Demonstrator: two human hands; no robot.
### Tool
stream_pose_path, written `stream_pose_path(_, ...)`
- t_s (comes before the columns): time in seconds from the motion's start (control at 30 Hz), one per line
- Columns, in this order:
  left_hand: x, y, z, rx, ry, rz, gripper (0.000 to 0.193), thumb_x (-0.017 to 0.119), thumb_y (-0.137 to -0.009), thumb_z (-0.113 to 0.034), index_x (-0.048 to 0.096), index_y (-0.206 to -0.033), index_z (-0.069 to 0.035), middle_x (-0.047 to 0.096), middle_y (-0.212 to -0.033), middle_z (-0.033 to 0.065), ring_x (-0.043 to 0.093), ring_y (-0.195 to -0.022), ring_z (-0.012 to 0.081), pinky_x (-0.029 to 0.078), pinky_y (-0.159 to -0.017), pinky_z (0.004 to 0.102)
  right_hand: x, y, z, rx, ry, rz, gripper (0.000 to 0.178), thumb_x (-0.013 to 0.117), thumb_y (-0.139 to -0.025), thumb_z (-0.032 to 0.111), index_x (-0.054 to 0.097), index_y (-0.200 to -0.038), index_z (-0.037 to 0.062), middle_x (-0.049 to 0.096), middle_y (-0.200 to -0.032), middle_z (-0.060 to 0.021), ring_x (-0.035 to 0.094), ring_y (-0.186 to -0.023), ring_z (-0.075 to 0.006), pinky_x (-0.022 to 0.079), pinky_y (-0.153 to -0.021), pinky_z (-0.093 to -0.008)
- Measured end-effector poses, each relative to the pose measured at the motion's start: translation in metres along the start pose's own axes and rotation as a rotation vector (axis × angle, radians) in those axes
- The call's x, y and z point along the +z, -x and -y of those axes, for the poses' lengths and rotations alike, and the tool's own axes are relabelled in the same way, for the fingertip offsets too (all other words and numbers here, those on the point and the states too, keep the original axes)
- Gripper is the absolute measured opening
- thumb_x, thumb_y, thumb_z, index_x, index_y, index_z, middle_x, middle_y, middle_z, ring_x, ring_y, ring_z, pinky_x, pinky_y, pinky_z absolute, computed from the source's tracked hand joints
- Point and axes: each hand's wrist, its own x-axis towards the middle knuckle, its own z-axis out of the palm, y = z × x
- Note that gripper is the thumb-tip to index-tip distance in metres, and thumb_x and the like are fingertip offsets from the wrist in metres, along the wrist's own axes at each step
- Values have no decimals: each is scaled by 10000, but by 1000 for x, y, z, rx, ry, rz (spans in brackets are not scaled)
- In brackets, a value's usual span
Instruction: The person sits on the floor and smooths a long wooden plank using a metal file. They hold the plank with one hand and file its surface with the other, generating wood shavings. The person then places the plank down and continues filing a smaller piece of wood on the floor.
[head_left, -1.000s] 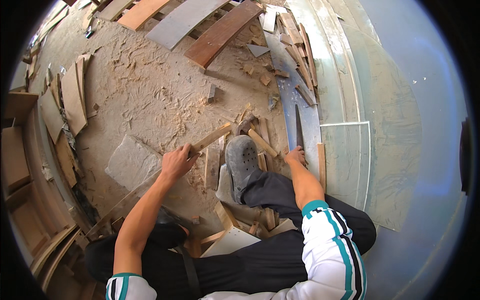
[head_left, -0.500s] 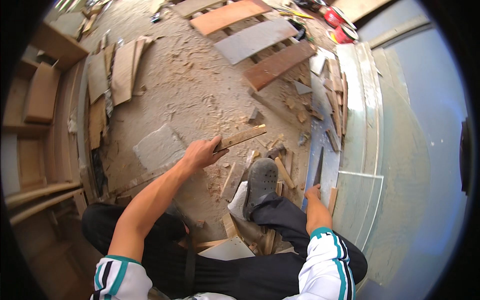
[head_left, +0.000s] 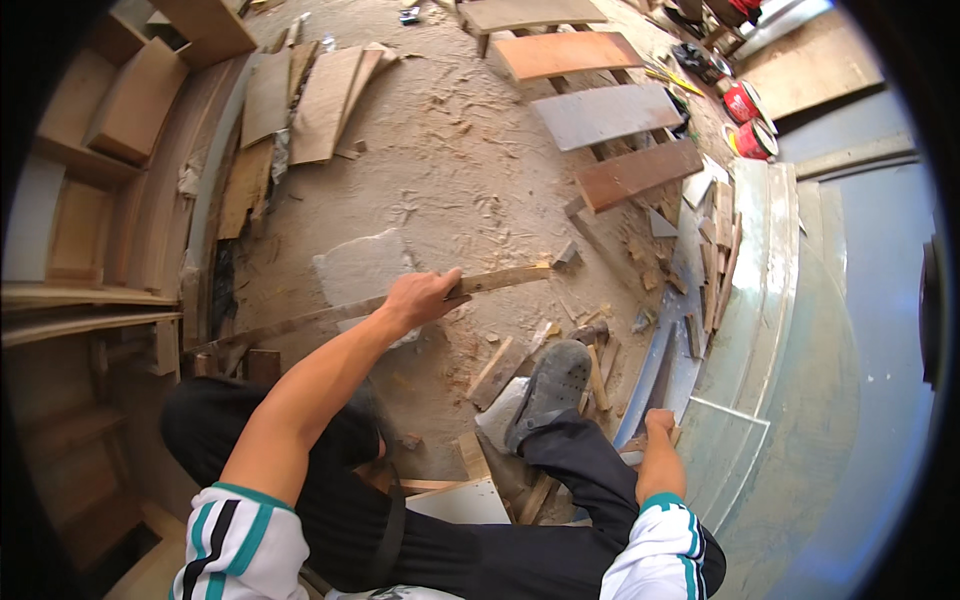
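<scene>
My left hand (head_left: 425,298) is closed around a long, narrow wooden strip (head_left: 505,279), which points right and slightly away, over the dusty floor. Behind the hand the strip runs on toward the lower left, past my forearm. On my right, my right hand (head_left: 660,424) is closed on what looks like a hand saw. Its dark tapering blade (head_left: 662,385) points away from me and shows only faintly; the handle is mostly hidden by my fingers. My foot in a grey clog (head_left: 553,385) rests among offcuts between the two hands.
Coloured boards (head_left: 640,174) lie in a row at the far right, with red tins (head_left: 755,139) beyond. Glass sheets (head_left: 790,330) lie along the right. Wooden cabinet frames (head_left: 90,230) stand on the left, near stacked panels (head_left: 325,105). Offcuts (head_left: 500,373) lie around my foot.
My view has turned, shifting the scene. The strip in my left hand now shows its length behind the hand. My right hand is nearer to me, and the blade shows less clearly.
</scene>
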Motion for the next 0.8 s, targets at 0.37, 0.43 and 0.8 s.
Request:
stream_pose_path(0.37,-17,-1,-20,48,80,-2,371,555,-944,-457,475,-983,-97,600,-617,156,633,-574,372,489,-472,473,-63,10,83,-889,64,-391,324,464,-871,257,627,-1032,27,656,-979,-298,620,-897,-494,483,-814,-559)
stream_pose_path(0.43,-14,16,-16,15,68,-15,338,536,-957,-425,470,-983,-95,595,-618,148,634,-564,357,497,-469,461,-83,69,134,-904,187,-343,301,474,-872,274,606,-945,14,661,-921,-290,627,-869,-492,493,-784,-558)
stream_pose_path(0.8,-20,18,-71,38,232,-86,274,592,-908,-311,541,-1019,-66,656,-721,177,670,-687,387,520,-568,508,-156,132,185,-1131,259,-223,387,544,-846,346,580,-932,-29,621,-937,-338,592,-927,-507,466,-801,-540)
